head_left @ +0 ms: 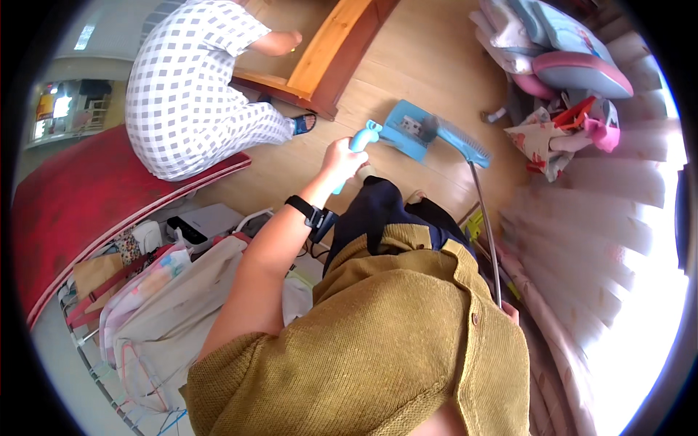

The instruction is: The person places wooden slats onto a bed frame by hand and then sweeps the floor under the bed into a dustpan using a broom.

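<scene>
My left hand (339, 161) is wrapped round the light blue handle of a dustpan (414, 150), held out in front of me over the wooden floor. Grey-white bits of litter (411, 125) lie in the pan. A broom (469, 149) has its blue bristle head at the pan's right side, with a dark clump of fluff at the tip. From that head a thin metal stick runs back along my right side. There my right hand (510, 312) grips it, mostly hidden by my olive knitted top.
Another person (193, 87) in checked clothes bends at the far left beside a wooden frame (331, 47). A red mattress (80, 196) and a rack of bags (167, 291) stand left. Cushioned pink-and-grey items (582, 73) and a curtain (582, 211) flank the right.
</scene>
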Demonstrator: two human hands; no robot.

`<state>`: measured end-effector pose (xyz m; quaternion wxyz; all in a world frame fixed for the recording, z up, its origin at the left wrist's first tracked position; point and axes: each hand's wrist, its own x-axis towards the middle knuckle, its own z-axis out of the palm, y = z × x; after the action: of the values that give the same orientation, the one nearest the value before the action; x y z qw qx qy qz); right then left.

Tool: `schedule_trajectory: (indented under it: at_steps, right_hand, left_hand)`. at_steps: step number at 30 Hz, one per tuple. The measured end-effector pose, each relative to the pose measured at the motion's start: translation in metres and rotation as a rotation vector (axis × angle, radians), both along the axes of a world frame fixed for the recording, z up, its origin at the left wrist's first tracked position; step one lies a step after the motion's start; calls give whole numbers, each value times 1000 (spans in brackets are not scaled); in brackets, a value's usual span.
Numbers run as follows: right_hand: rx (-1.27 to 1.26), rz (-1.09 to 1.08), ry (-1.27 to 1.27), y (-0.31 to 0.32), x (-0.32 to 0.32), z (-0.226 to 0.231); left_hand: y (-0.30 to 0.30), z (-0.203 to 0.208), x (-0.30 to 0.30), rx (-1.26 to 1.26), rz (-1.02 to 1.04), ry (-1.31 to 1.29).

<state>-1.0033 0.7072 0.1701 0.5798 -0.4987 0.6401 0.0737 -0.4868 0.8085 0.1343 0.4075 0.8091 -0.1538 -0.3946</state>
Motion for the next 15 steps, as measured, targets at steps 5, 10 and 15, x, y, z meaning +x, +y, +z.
schedule_trajectory:
  at_steps: [5,10,15]
  right_hand:
    - [13,-48,134,17,-18,7]
    - [85,5,24,32,-65,-26]
    - [84,103,25,41,-64,-25]
  left_hand:
    - [-6,-8,2,2,-24,-22]
    - [-9,-8,5,-8,-25,-33]
    - [-7,0,4,-6,-56,-53]
